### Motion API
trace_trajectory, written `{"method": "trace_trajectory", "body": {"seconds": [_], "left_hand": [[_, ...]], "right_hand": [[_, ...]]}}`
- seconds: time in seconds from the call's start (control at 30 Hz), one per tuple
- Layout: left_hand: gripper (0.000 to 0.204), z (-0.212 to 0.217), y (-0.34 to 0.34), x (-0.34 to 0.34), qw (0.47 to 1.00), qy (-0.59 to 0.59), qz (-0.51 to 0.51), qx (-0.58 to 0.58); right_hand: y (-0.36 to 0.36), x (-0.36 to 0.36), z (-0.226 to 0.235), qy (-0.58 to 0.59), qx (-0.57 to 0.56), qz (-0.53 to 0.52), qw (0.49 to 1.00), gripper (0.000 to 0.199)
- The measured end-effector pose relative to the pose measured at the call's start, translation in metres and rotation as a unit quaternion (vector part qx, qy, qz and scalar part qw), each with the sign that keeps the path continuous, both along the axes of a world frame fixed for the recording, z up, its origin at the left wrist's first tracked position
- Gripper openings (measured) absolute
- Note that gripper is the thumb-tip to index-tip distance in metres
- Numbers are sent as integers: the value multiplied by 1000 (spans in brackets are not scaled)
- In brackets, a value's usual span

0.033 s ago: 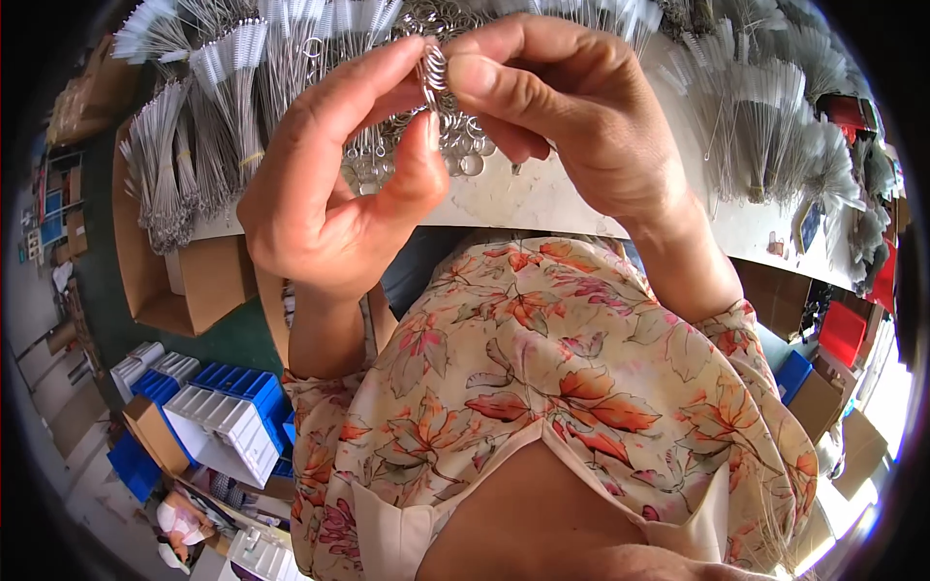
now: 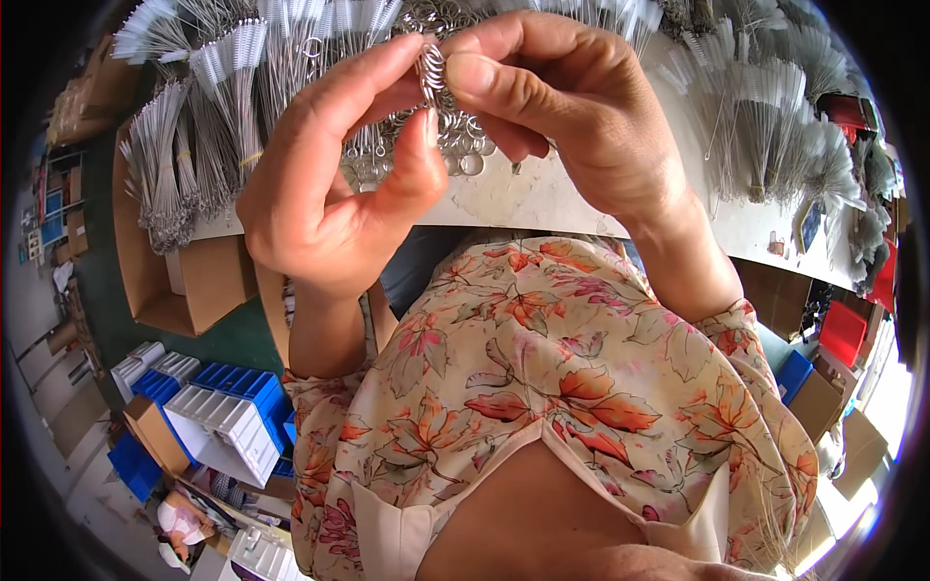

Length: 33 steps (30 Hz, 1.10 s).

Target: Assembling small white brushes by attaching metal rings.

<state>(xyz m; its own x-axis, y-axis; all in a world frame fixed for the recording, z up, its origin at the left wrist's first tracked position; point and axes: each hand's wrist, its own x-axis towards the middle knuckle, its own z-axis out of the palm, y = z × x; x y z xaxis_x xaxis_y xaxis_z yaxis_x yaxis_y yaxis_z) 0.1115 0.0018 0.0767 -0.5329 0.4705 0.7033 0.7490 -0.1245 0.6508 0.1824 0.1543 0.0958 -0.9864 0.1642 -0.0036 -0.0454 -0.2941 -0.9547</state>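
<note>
rings: small stack of metal rings (image 2: 432, 70), upright, pinched between both hands
left hand (image 2: 325, 184): fingertips grip stack's left side
right hand (image 2: 572, 116): thumb clamps right side, equally near
loose rings (image 2: 463, 150): on tabletop (image 2: 552, 198) just beyond

Metal rings (image 2: 433, 73) shiny; wire brushes (image 2: 232, 97) bristly; cardboard box (image 2: 184, 281) matt.

clothing: short-sleeved blouse (image 2: 542, 387), cream with orange, red and pink leaf print | neckline: cream V-shaped trim | left hand (image 2: 329, 194), right hand (image 2: 572, 107): bare, no rings
</note>
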Motion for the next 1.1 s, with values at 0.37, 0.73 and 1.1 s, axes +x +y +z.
{"method": "trace_trajectory", "body": {"seconds": [0.37, 0.73, 1.1], "left_hand": [[26, 4, -1, -23, 986, -109, -123, -30], [28, -67, 6, -116, 831, -90, 179, -518], [17, -61, -6, -101, 917, -53, 227, -324]], "right_hand": [[10, 2, -8, -8, 183, 17, 983, 8], [2, 40, -122, 210, 623, -2, 753, 10], [100, -50, -79, -157, 656, -113, 729, 28]]}}
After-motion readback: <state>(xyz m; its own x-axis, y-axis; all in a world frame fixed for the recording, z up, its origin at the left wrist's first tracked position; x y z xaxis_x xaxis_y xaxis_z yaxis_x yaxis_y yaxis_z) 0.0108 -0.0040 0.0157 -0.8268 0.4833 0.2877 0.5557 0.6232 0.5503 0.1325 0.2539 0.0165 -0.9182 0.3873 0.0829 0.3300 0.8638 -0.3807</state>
